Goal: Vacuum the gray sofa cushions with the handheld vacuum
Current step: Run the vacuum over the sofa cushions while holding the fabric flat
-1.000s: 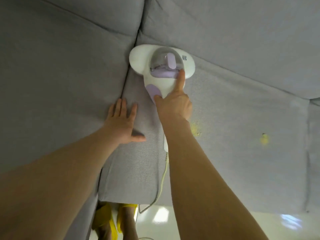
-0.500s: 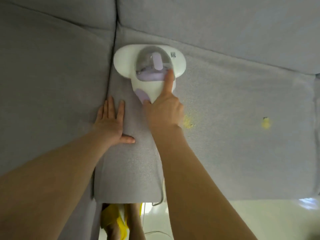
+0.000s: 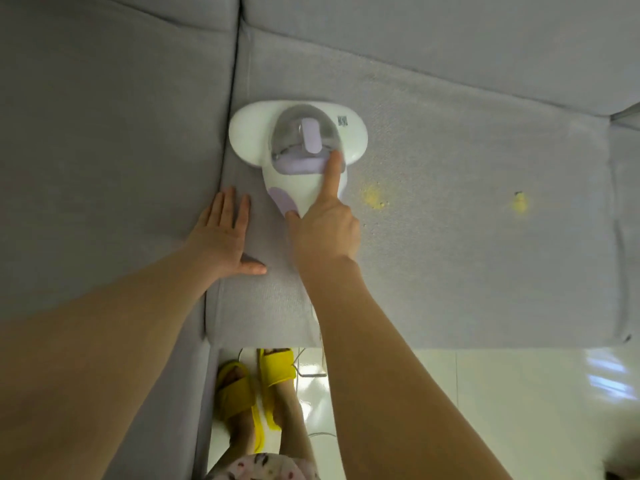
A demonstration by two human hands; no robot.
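The right hand [image 3: 323, 233] grips the handheld vacuum [image 3: 298, 147] at frame centre, index finger extended along it. The left hand [image 3: 221, 237] lies flat, fingers straight, on the gray sofa cushion [image 3: 467, 254] beside it.

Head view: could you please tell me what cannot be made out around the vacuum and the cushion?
- Handle of the handheld vacuum: head view, covered by the right hand.
- Vacuum's suction side: head view, faces down on the seat cushion.
- Label on the vacuum: head view, too small to read.
- Yellow specks: head view, too blurred to identify.
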